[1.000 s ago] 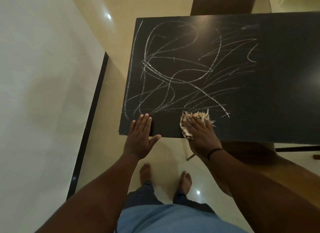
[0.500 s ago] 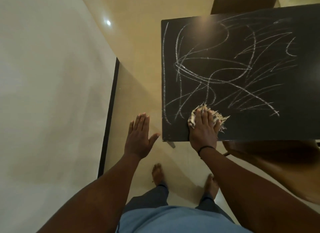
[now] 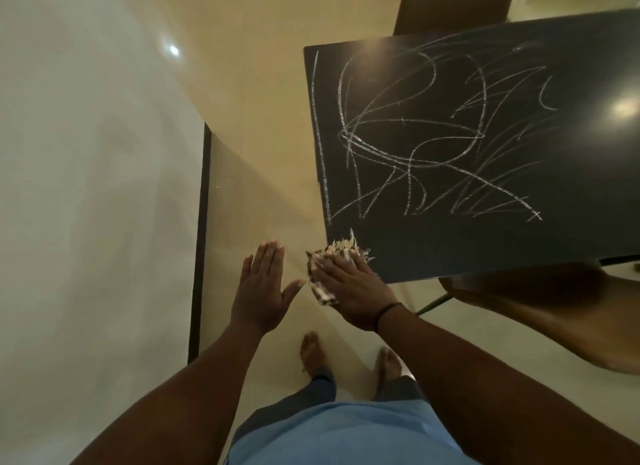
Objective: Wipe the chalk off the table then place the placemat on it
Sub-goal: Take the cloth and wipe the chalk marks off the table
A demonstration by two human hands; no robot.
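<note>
Chalk lines point(image 3: 415, 146) cover the big black table point(image 3: 571, 229) in front of you, in white loops and scribbles that cross each other from its left edge over toward the right. A long straight line runs down close to that left edge. Only the strip of table nearest to you has no marks on it. A brown chair point(image 3: 540, 309) sits just under the near edge of the table, on your right. Your blue shirt point(image 3: 346, 437) fills the bottom of the view, and your bare feet point(image 3: 313, 352) stand on the shiny cream floor point(image 3: 242, 101). Your right hand point(image 3: 349, 288) lies flat with its fingers straight, pressing down on a small striped cloth point(image 3: 323, 293) with a frayed edge. The cloth sits right at the near left corner of the table, and part of it sticks out past the corner. It is below the lowest chalk marks and does not touch them. Your left hand point(image 3: 261, 291) is spread wide with the thumb out, held in the air over the floor just beside the cloth, holding nothing. A thin black band point(image 3: 388, 310) goes around your right wrist.
</note>
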